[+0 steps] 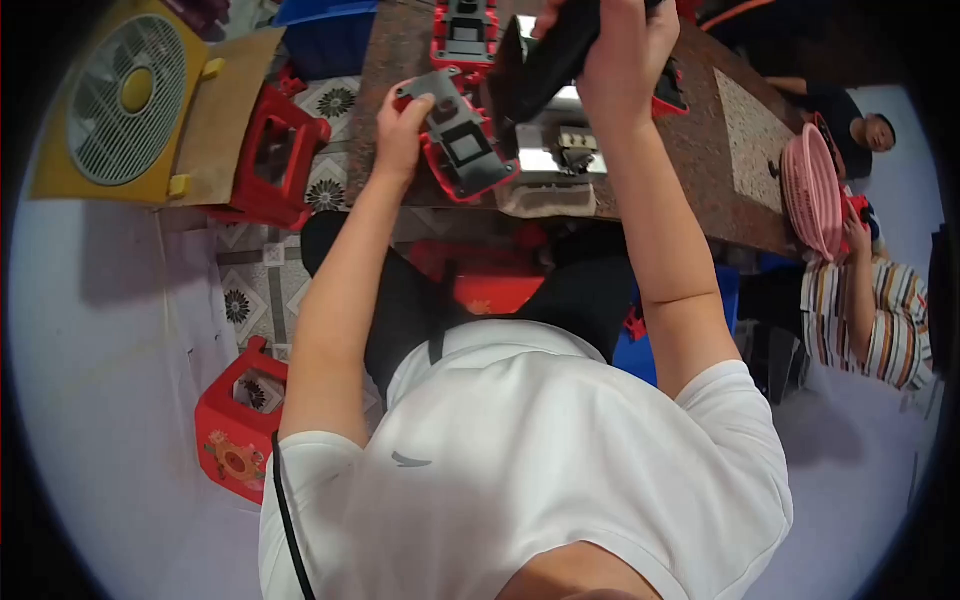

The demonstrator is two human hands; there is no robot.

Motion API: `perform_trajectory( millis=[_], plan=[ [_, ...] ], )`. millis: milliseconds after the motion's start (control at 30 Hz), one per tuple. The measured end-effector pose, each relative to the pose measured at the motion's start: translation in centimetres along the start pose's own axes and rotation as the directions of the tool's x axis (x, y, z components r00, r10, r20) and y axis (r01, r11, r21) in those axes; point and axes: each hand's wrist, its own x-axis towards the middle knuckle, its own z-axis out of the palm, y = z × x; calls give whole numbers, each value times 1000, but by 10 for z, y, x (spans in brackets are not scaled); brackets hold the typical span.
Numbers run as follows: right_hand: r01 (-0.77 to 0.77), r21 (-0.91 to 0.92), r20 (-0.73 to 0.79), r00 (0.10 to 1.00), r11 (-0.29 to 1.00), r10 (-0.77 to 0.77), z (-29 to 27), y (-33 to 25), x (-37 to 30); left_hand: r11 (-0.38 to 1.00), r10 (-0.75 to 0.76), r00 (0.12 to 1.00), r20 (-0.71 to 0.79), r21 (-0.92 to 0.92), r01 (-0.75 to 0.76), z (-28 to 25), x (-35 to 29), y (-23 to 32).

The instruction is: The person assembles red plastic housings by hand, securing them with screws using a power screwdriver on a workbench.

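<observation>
Gripping with your left hand (400, 135), you have the thumb laid on the grey face and the other fingers mostly tucked out of sight, closed on the grey-and-red casing (462, 150) at its left edge. Your right hand (622, 65) wraps around a black tool (553, 72), fingers curled shut, part of them cut off by the top of the view. Down the tool slants, leftward, its low end right by the casing's right edge; whether they touch, you can't tell from here.

For this bit of tool work, I'd say brace that casing firmly, thumb clear of the tool's end, and square the tool to the face before pressing; a slanted approach could slip.

Now the casing itself: it's over the near edge of the brown table (722, 200), grey face up toward you. Its long axis runs on a slant, far end to the left, near end to the right, with the dark rectangular window toward the near end.

Just right of it sits a metal fixture (575, 150); beyond it, a similar casing (467, 38), its long axis pointing more nearly straight away from you. Farther out, a pink basket (815, 190) stands at the table's right side.
</observation>
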Motion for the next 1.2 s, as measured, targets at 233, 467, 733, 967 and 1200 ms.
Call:
perform_trajectory(
  millis=[233,467,733,967,1200],
  plan=[
    [257,41,-121,960,965,-251,70,58,14,999,-50,998,-30,-14,50,11,-2,15],
    [196,-3,-39,980,981,-196,82,74,13,999,-35,999,-7,3,35,6,-2,16],
    [223,-76,7,975,972,-223,80,80,16,999,-54,998,16,0,54,4,0,12],
    [218,-82,45,976,972,-215,88,83,15,996,-55,998,-3,75,55,2,1,9],
    [275,-71,65,961,959,-271,83,87,12,989,-41,998,41,143,35,6,1,22]
  ],
)
